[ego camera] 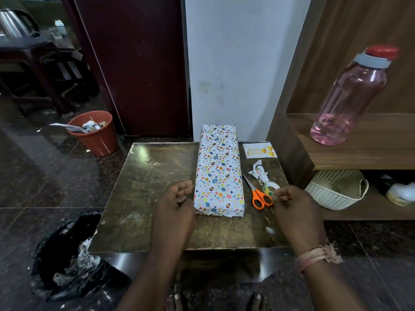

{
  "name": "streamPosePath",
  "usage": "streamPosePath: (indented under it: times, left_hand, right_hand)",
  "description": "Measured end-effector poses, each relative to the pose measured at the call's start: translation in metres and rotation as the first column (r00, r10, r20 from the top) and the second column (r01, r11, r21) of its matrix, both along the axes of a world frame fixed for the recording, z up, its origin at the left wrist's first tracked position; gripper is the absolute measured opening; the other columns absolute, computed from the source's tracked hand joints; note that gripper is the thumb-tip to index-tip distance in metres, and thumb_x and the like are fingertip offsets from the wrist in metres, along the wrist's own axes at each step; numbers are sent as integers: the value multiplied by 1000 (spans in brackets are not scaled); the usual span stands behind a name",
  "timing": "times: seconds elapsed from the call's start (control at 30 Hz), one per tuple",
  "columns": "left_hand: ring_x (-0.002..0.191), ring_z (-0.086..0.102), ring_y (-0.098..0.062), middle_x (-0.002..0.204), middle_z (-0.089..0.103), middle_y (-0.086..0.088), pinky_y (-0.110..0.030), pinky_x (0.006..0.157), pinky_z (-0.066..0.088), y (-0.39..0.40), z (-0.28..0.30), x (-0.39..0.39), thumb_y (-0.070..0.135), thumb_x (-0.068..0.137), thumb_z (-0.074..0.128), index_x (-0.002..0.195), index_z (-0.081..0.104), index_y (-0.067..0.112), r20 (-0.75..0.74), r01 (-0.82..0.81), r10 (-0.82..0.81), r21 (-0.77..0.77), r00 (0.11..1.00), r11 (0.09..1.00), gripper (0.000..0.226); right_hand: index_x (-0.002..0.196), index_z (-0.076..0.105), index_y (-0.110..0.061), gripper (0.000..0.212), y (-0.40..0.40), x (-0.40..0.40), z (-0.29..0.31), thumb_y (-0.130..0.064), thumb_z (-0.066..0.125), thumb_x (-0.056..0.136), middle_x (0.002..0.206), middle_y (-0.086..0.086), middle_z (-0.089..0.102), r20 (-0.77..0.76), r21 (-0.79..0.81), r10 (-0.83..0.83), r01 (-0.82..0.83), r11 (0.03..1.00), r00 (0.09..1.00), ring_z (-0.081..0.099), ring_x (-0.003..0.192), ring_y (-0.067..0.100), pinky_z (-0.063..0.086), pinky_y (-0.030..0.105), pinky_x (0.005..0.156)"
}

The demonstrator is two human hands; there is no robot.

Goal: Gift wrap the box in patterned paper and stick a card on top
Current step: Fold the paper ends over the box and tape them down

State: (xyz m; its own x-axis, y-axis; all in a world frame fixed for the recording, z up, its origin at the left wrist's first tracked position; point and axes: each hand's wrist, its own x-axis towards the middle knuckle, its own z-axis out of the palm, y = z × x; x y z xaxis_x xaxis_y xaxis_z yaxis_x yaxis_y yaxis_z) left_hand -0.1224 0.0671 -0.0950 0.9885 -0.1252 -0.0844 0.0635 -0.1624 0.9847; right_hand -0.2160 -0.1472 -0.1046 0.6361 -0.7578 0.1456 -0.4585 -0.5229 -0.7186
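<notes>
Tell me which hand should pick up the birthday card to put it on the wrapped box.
Right. The card lies right of the wrapped box, on the right hand's side; the left hand would have to cross over the box.

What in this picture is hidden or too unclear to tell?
Head view only:
- Tape roll: partly hidden by the right hand; grip unclear.
- Wrapped box: underside and far end out of sight.
- Card: lettering too small.
- Left hand: fingertip contact with box unclear.
</notes>
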Motion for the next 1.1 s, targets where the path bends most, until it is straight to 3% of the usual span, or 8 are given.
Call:
streamPosePath:
  times: [0.2,0.33,0.47,0.67,0.77,0.87,0.97,1.1]
  left_hand:
    - [93,70,-13,104,75,7,-38,84,56,5,2,2,1,93,58,113,71,23,35,-20,20,11,999,1000,33]
    - [91,71,-9,100,76,9,-36,82,57,3,4,0,0,93,57,110,71,24,49,3,-3,6,999,1000,33]
    - [87,71,-11,97,76,11,-37,79,56,3,4,1,-1,92,56,105,72,26,65,4,-4,-12,998,1000,34]
    - [90,72,-17,97,77,10,-39,76,57,4,3,0,-2,91,56,102,73,28,89,14,-13,-5,996,1000,37]
    - [93,72,-19,98,77,8,-44,80,58,3,6,-1,-2,91,57,102,74,29,107,22,-19,-28,994,999,37]
    - [91,73,-17,101,77,8,-44,81,61,1,15,-5,-4,92,60,104,75,27,142,49,-37,-87,989,995,36]
    - [99,74,-14,112,76,11,-35,82,61,-5,24,-13,13,93,73,113,73,27,142,167,-142,-180,980,969,25]
    - [112,69,-5,129,69,15,-19,83,56,-9,28,-19,29,78,81,134,64,30,94,301,-286,-271,954,914,59]
  right_hand:
    - [97,75,-19,18,2,4,-1,-8,70,84,97,12,62,-37,-238,-1,-8,971,999,59,92,37,45,37,86]
    - [114,72,-22,30,0,5,-8,-12,68,86,103,13,56,-210,-226,6,-54,973,978,52,98,40,35,37,91]
    - [113,73,-22,37,3,3,-5,-5,65,81,96,4,48,-178,-193,40,-74,978,983,52,97,39,35,39,92]
    - [100,66,-20,32,-1,5,-16,3,64,78,104,14,52,-185,-202,-13,-26,979,983,52,93,39,36,37,81]
    - [102,63,-17,33,1,8,-11,7,61,80,106,13,50,-32,-145,-7,3,989,999,52,96,36,34,31,81]
    - [97,60,-24,25,19,15,5,0,62,92,100,0,56,296,97,126,-161,982,947,58,89,17,45,27,82]
    - [101,63,-20,7,49,24,12,-23,65,95,95,8,66,518,377,204,-436,818,831,58,86,15,48,33,82]
    - [99,64,-17,13,76,26,17,-28,63,92,90,17,63,613,425,283,-610,669,738,56,79,16,47,38,75]
